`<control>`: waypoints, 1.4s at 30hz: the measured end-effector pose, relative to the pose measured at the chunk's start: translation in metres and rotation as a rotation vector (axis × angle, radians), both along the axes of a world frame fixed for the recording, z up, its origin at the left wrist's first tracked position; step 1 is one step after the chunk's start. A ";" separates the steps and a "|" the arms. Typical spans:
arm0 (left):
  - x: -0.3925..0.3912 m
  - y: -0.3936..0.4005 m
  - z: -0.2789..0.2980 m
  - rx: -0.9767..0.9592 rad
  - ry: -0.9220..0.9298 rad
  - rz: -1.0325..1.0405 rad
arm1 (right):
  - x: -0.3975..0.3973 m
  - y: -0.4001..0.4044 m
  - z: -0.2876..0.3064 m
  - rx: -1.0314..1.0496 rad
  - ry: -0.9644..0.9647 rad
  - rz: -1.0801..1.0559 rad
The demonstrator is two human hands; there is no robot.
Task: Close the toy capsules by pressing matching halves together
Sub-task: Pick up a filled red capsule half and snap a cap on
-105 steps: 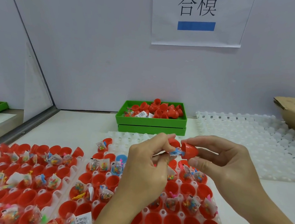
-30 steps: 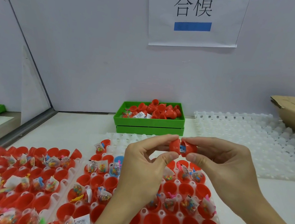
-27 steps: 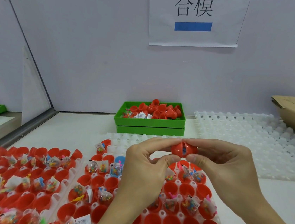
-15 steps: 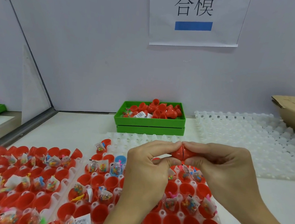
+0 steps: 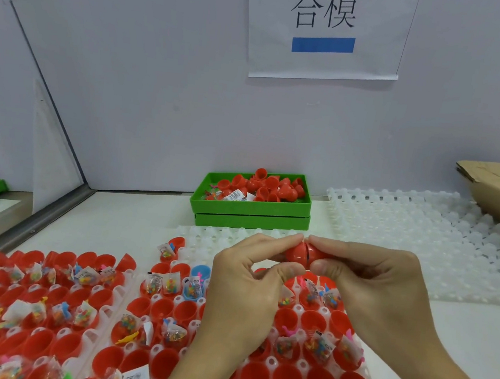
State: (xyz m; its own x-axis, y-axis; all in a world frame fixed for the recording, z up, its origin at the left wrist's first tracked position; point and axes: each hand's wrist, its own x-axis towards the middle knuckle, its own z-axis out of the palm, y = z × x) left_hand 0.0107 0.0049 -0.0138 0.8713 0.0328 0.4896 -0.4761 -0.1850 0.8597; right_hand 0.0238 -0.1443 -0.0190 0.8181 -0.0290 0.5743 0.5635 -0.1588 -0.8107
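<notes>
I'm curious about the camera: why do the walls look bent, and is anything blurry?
Head view: wide-angle lens bows the wall edges; lighting is soft and even. The red capsule, pinched between left hand and right hand, looks sharp, while the capsule trays smear toward the bottom corners.

Bright, even light; soft shadows; wide-angle bending at edges.

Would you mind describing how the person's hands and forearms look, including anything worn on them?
Both the left hand and the right hand are bare: no gloves, rings, watch or bracelets show. The forearms are uncovered down to the frame's lower edge, with no sleeve in view. Fingernails look short and unpainted.
</notes>
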 end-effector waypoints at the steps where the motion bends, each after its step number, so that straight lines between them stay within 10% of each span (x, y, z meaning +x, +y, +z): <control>1: 0.000 0.000 0.000 -0.013 0.003 0.007 | 0.000 0.000 0.000 -0.001 0.001 0.005; 33: 0.002 -0.002 -0.006 0.065 0.058 0.073 | 0.002 -0.006 -0.001 -0.051 0.036 0.118; 42: 0.006 -0.002 -0.019 0.316 -0.180 0.133 | 0.001 -0.003 -0.004 -0.191 -0.016 0.021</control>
